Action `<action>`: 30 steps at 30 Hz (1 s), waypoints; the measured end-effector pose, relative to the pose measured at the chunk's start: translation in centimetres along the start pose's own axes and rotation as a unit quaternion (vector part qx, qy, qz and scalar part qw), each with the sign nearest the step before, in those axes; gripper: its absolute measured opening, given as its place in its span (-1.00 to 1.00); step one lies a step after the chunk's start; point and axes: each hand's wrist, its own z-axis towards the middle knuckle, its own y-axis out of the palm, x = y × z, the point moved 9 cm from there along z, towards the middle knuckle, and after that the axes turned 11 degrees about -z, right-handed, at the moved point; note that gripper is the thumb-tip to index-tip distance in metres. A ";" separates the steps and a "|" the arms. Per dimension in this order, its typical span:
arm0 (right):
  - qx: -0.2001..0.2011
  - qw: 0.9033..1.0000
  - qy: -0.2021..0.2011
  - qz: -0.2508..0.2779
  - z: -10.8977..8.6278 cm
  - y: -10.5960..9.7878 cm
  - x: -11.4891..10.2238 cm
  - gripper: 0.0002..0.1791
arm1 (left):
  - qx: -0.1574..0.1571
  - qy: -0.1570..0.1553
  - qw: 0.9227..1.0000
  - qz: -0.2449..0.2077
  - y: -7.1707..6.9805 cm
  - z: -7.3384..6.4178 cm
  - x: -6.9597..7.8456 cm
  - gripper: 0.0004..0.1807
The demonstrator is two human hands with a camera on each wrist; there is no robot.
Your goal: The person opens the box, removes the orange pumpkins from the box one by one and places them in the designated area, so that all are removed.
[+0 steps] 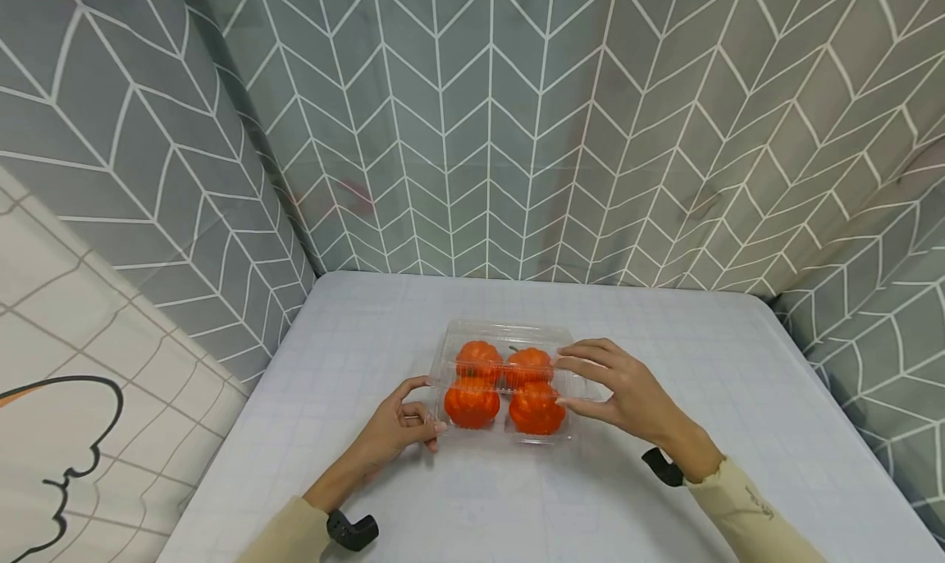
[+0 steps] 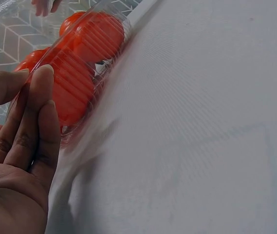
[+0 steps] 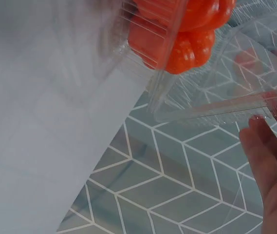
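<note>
A clear plastic clamshell box (image 1: 505,437) sits on the table with several small, ribbed orange pumpkins (image 1: 472,404) in its base. Its lid (image 1: 509,331) stands part-way raised from the back, and its edge crosses over the pumpkins in the head view. At the left side, my left hand (image 1: 402,422) pinches the base's rim between thumb and finger. My right hand (image 1: 623,386) is at the right side, fingers mostly straight and spread from the thumb. Its fingertips (image 3: 257,122) touch the lid's rim (image 3: 216,108) in the right wrist view.
The box rests on a white-covered table (image 1: 384,308). Grey chevron-patterned curtains (image 1: 487,136) hang behind the table and at both sides. A black wrist mount (image 1: 353,532) is on the left wrist, and another (image 1: 662,467) on the right.
</note>
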 end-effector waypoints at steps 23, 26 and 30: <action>0.140 0.990 0.034 -0.006 1.7 -3.1 2.5 -0.48 | -0.004 0.010 1.000 0.017 0.3 -0.1 0.3 -0.14; 0.164 0.986 0.028 0.001 2.0 -3.4 2.7 -0.53 | -0.003 0.011 1.000 0.015 0.3 0.0 0.3 -0.15; 0.174 0.984 0.034 0.004 2.2 -3.5 3.2 -0.53 | 0.000 0.009 1.000 0.012 0.3 0.0 0.3 -0.15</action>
